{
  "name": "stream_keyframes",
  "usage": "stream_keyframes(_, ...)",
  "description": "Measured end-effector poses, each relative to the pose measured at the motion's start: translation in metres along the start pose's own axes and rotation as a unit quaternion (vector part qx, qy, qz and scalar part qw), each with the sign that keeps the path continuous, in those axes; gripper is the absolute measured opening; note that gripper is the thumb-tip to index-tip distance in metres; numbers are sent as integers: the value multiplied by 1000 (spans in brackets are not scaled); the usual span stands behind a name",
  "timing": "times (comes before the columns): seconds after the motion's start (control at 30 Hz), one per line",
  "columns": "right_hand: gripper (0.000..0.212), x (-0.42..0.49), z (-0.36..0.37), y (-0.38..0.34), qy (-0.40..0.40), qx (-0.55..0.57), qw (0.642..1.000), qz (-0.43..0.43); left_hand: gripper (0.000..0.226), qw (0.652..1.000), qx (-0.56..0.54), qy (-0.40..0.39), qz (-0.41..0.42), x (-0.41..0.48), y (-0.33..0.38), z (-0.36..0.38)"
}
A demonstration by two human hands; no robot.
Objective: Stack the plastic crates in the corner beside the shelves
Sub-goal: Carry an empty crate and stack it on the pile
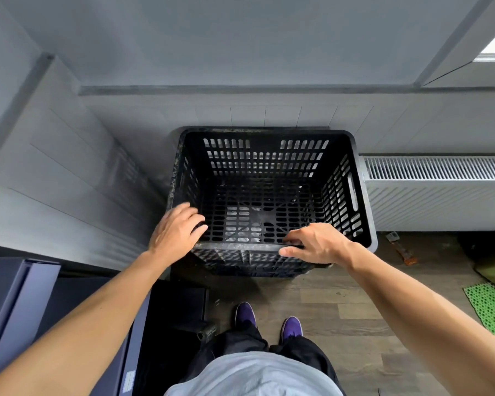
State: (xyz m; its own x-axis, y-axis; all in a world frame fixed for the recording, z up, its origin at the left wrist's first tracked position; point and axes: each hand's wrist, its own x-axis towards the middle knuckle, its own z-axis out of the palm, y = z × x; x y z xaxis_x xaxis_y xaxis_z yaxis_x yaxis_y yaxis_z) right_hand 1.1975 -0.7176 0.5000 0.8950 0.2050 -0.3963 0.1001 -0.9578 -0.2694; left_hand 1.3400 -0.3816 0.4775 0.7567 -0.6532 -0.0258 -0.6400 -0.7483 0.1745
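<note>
Head view: you grip a black slotted crate point(265, 158) by its near rim, centre frame.
Your left hand point(177, 230) curls over the near-left corner and your right hand point(315, 242) pinches the near rim; it stands upright, open top up, long side seemingly left-right along the grey wall point(240, 52), beside the radiator point(437, 170).

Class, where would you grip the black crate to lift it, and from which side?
Take the crate by the handle slot in its right side, coming from the right: that long cut-out is made for gripping, and the back stands against the wall.
</note>
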Motion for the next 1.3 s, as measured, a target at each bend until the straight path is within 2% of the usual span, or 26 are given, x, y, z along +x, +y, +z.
stream_keyframes(0.03, 92, 4, 0, -6, -8, -8, 1000, -8, 41, 999, 29, 31, -4, 1, -3, 0)
stream_keyframes(0.07, 86, 9, 0, -14, -12, -20, 1000, -18, 42, 998, 43, 47, -18, 3, -4, -1)
stream_keyframes(0.17, 64, 26, 4, -38, -17, -70, 997, -36, 79, 990, 24, 4, -140, 4, -3, -8)
stream_keyframes(0.23, 49, 37, 11, -55, -29, -93, 995, -36, 85, 966, -12, -55, -251, 4, -2, -11)
stream_keyframes(0.3, 37, 46, 19, -67, -35, -93, 995, -27, 64, 939, -54, -93, -325, 7, -1, -12)
stream_keyframes(0.37, 31, 51, 21, -74, -20, -78, 997, -13, 37, 918, -110, -69, -374, 13, 2, -8)
stream_keyframes(0.43, 34, 55, 21, -76, 4, -75, 997, -13, 24, 896, -147, -21, -419, 18, 4, -4)
stream_keyframes(0.53, 45, 60, 17, -79, 6, -91, 996, -16, 17, 893, -159, 30, -421, 20, 1, 2)
stream_keyframes(0.77, 59, 69, 8, -87, -20, -116, 993, -28, 16, 894, -176, 56, -407, 16, -13, 5)
stream_keyframes(0.93, 54, 78, 6, -81, -17, -87, 995, -36, 20, 918, -155, 6, -365, 21, -24, 2)
stream_keyframes(1.17, 35, 52, 8, -53, 16, -100, 995, -6, 21, 915, -148, 24, -376, 17, -21, 5)
stream_keyframes(1.3, 42, 30, 9, -30, 16, -99, 995, 17, 21, 913, -148, 20, -379, 18, -21, 5)
